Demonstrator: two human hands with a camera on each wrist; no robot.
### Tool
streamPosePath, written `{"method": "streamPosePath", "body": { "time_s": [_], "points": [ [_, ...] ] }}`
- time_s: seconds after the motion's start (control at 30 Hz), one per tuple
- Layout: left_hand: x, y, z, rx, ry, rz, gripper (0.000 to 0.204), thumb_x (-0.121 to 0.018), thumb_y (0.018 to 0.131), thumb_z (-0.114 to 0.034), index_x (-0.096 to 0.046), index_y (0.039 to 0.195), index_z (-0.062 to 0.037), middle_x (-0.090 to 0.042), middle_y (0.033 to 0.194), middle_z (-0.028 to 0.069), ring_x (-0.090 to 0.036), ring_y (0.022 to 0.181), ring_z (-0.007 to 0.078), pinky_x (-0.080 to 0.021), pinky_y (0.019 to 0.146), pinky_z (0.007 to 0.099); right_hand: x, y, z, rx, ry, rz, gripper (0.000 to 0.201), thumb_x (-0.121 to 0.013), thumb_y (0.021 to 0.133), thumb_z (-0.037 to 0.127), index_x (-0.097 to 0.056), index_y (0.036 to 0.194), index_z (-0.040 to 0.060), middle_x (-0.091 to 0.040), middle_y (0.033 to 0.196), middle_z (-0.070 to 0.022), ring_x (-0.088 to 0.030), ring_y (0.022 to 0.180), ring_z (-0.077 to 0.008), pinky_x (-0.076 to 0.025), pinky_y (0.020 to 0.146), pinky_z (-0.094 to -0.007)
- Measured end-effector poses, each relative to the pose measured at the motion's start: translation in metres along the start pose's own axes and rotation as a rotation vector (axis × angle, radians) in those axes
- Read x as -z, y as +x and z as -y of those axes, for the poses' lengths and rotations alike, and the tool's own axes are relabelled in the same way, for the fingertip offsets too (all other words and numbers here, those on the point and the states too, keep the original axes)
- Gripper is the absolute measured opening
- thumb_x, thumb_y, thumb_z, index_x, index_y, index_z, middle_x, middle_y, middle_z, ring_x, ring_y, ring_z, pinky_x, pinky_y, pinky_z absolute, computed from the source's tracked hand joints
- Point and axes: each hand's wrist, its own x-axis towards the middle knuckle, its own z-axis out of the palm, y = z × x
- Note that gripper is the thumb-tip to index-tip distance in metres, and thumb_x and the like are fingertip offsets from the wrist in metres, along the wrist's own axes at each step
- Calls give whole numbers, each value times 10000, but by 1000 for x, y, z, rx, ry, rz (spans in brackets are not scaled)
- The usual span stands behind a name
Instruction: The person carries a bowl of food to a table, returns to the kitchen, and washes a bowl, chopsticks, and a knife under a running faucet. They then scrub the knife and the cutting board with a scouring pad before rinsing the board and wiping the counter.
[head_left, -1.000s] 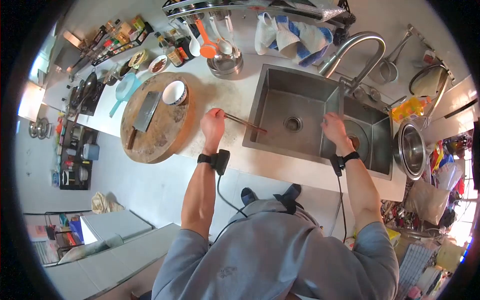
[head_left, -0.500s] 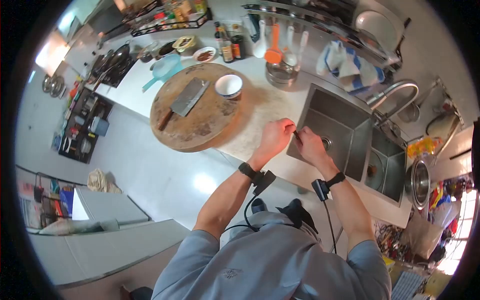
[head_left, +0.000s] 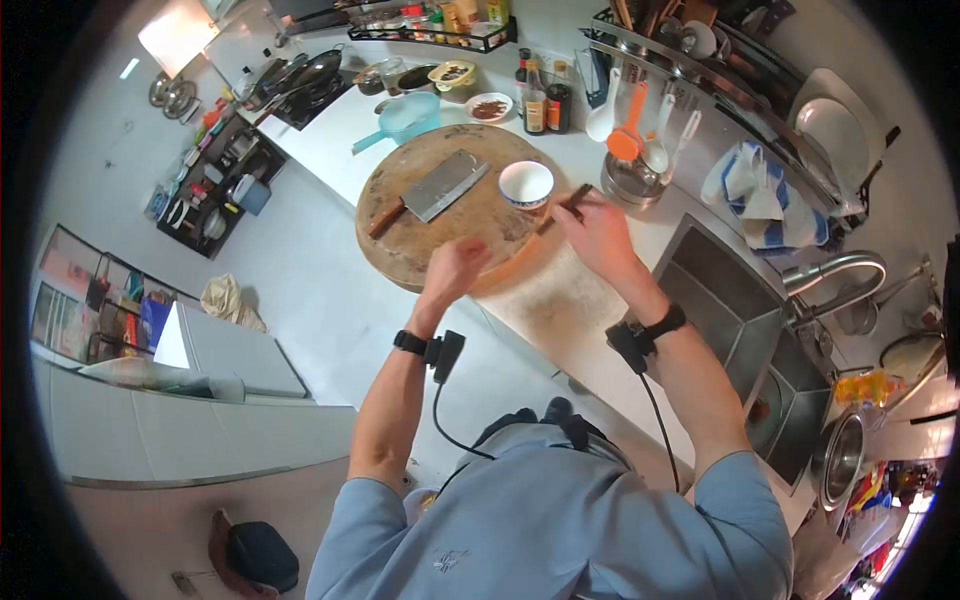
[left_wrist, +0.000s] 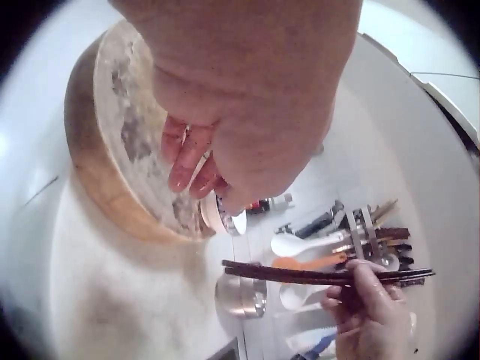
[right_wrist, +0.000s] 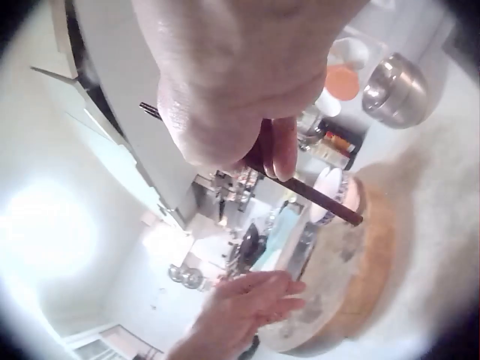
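My right hand (head_left: pixel 600 238) grips a pair of dark brown chopsticks (left_wrist: pixel 300 276) near the right edge of the round wooden chopping board (head_left: pixel 395 180). Their ends stick out past both sides of the fist in the right wrist view. Just left of that hand, a white bowl (head_left: pixel 526 184) with a blue-patterned outside stands on the board. My left hand (head_left: pixel 457 270) hovers by the board's near edge, holding nothing, its fingers loosely bent and wet-looking in the left wrist view. A cleaver (head_left: pixel 445 190) with a wooden handle lies flat on the board beyond it.
The double sink (head_left: pixel 715 290) with its curved faucet (head_left: pixel 840 265) is at the right. Behind the board stand sauce bottles (head_left: pixel 535 105), a small dish (head_left: pixel 489 107) and a light blue strainer (head_left: pixel 405 118). Ladles and spoons hang over a steel pot (head_left: pixel 632 185).
The chopsticks passed from my left hand to my right as the hands met by the sink. Both hands then moved left to the board and parted. The head view has swung left.
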Motion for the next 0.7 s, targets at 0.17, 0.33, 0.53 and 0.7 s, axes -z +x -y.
{"method": "streamPosePath", "body": {
  "time_s": [0.17, 0.33, 0.53, 0.7],
  "points": [
    [18, -8, 28, 91, -2, -29, 289, -717, 912, -266, -757, 1092, -43, -769, 981, 153, -748, 922, 281, -571, 813, 356, -93, 17, -50, -124, 11, 83, 209, -645, 940, 244, -748, 922, 63, -711, 937, -137, -692, 861, -327, -554, 769, -420],
    [7, 29, 53, 103, -91, 43, 344, -735, 902, -291, -746, 1118, -23, -777, 958, 136, -747, 888, 230, -570, 790, 336, -71, 36, -29, 106, 139, 10, 271, -609, 951, 267, -733, 912, 30, -704, 944, -114, -677, 927, -323, -552, 798, -422],
    [1, 103, 41, 175, -276, 226, 354, -717, 910, -306, -725, 1084, 3, -721, 849, 57, -664, 690, 134, -530, 603, 294, -15, 74, -34, 94, -110, 54, 268, -647, 947, 268, -743, 920, 19, -733, 1006, -95, -710, 874, -286, -567, 776, -382],
    [11, 157, 32, 234, -496, 361, 358, -698, 938, -341, -672, 1025, 5, -688, 840, 51, -653, 657, 125, -517, 561, 274, 88, 149, 32, -130, -262, -428, 240, -661, 963, 228, -757, 936, 10, -746, 864, -144, -738, 757, -214, -577, 715, -320]
  ]
}}
